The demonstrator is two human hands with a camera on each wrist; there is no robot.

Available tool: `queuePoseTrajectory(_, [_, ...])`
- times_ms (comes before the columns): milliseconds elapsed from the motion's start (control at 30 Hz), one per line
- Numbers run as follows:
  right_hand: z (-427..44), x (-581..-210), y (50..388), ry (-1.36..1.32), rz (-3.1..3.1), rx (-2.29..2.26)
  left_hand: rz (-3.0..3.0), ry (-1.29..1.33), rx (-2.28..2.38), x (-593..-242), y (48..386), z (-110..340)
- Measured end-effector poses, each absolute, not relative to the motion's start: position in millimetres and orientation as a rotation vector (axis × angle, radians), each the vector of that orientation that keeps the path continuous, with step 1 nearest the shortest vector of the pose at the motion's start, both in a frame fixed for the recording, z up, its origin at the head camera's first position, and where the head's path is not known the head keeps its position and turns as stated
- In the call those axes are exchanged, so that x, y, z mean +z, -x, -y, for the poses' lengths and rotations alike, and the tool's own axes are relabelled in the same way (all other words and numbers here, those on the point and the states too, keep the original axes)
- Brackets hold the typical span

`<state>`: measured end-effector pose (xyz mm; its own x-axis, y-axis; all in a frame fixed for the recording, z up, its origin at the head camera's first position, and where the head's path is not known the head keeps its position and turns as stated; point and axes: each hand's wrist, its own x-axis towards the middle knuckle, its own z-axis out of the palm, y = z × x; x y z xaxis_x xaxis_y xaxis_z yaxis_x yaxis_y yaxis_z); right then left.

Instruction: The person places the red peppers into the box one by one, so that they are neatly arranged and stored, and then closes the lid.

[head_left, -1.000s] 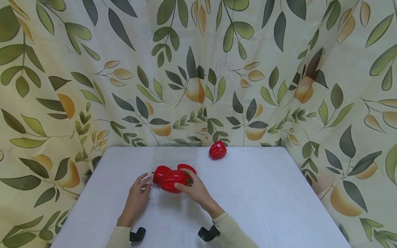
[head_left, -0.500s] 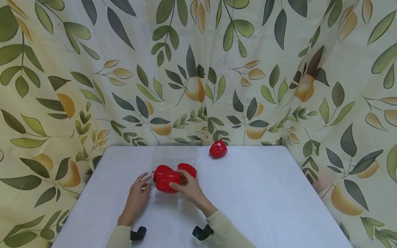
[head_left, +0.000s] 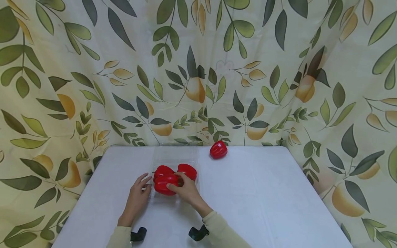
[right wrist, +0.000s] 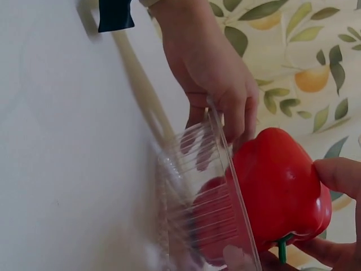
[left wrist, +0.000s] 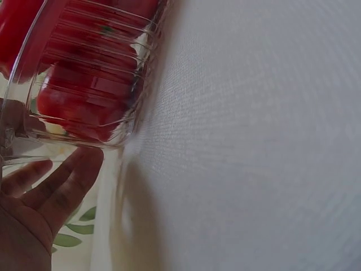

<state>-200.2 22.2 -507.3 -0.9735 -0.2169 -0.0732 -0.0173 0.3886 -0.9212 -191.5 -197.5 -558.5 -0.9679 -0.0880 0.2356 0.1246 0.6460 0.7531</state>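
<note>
The right hand [head_left: 188,191] holds a red bell pepper [head_left: 163,186] by its stem end, over the front of a clear plastic container [head_left: 175,156]. Two other red peppers, one at left [head_left: 163,169] and one at right [head_left: 188,170], lie in the container. In the right wrist view the held pepper [right wrist: 279,183] sits above the rim, between thumb and fingers of the right hand [right wrist: 341,214]. Fairly straight, spread fingers of the left hand [head_left: 137,196] touch the container's left end; the left wrist view shows this hand [left wrist: 42,206] against the ribbed wall [left wrist: 121,138].
Another red pepper [head_left: 218,150] lies at the back edge of the white table [head_left: 263,193], right of the container. A leaf-patterned curtain [head_left: 198,69] hangs behind. Dark wrist-mounted devices, left [head_left: 138,234] and right [head_left: 198,233], extend beside the sleeves.
The right hand has moved left and slightly toward the front with its pepper, uncovering more of the right-hand pepper in the container. The left hand has stayed in place.
</note>
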Motion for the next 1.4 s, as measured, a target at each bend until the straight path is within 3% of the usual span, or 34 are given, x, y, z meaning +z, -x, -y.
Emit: queuePoseTrajectory(1400, [-16.9, -516.1, 214.5, 0.21, -2.553, -1.272, 2.628, 0.003, -1.23, -559.6, 192.6, 196.7])
